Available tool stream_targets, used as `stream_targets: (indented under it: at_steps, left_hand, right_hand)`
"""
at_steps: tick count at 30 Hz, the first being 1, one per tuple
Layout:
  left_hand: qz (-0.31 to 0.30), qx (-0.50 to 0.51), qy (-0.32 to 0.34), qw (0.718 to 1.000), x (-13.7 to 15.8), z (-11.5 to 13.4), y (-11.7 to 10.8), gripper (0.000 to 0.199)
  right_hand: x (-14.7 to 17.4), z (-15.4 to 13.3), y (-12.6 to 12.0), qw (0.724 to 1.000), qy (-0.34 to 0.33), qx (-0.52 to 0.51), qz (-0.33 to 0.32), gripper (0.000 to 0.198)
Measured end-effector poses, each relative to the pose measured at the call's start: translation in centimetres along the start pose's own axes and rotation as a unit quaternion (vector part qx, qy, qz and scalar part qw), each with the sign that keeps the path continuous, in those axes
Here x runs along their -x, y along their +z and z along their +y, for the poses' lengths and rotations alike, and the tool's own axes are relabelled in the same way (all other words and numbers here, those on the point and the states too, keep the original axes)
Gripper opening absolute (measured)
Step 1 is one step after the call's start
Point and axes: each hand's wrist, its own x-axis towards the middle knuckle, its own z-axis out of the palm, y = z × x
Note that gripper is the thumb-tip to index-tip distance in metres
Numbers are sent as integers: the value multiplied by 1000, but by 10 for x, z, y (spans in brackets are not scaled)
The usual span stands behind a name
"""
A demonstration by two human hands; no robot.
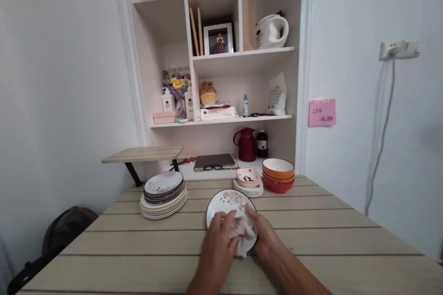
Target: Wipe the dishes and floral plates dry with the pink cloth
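A white plate (218, 203) with a dark rim and a brown flower pattern is tilted toward me above the front of the table. My right hand (265, 235) grips its right edge, thumb over the face and the other fingers out of sight beneath. Bunched against the lower part of the plate is a pale pink cloth (242, 230). My left hand (218, 244) is closed on that cloth and presses it onto the plate, covering the plate's lower left.
Stacked plates (164, 196) stand on the left of the slatted table (321, 244), near a small raised shelf (143, 153). Small dishes (248, 184) and orange and red bowls (278, 176) stand at the back right. Behind them, a red jug (246, 144) sits in the shelving.
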Motion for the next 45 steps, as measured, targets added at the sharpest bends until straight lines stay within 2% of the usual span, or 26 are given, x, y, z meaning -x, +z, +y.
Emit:
stream_targets:
  at_steps: [2,5,10,14,18,23,26,30,34,39,42,45]
  left_hand:
    - [-5,24,17,1000,1,-1,0,62]
    - [-19,30,30,999,1,0,0,54]
    - [-66,-38,59,995,2,5,-4,49]
    - [-57,-110,43,991,1,12,-9,48]
    - [24,-154,-35,987,-2,13,-14,50]
    - [142,-192,-123,963,-3,-1,-19,38]
    - [168,-211,-150,951,-3,-9,-22,43]
    - [124,-205,-152,959,-4,-9,-21,47]
    - [25,-157,-70,985,-4,1,-10,46]
    - [-46,-123,48,990,1,10,5,65]
    - [-63,-126,68,988,4,11,6,69]
    - [-47,-124,58,989,4,11,3,72]
  right_hand:
    - [2,-4,0,1000,9,-8,-12,40]
    - [5,-9,1,999,29,-15,-36,45]
    - [9,-6,3,997,34,34,-61,46]
    - [16,3,9,991,70,62,-97,48]
    - [22,14,19,991,71,67,-87,47]
    - [25,25,25,993,50,71,-84,48]
    - [22,24,22,994,47,60,-82,50]
    - [12,13,13,997,35,20,-65,52]
    - [6,-1,6,997,25,-8,-74,53]
    - [9,-5,6,998,39,0,-57,51]
    - [13,-3,9,999,44,6,-30,48]
    - [14,-1,12,999,47,20,-14,47]
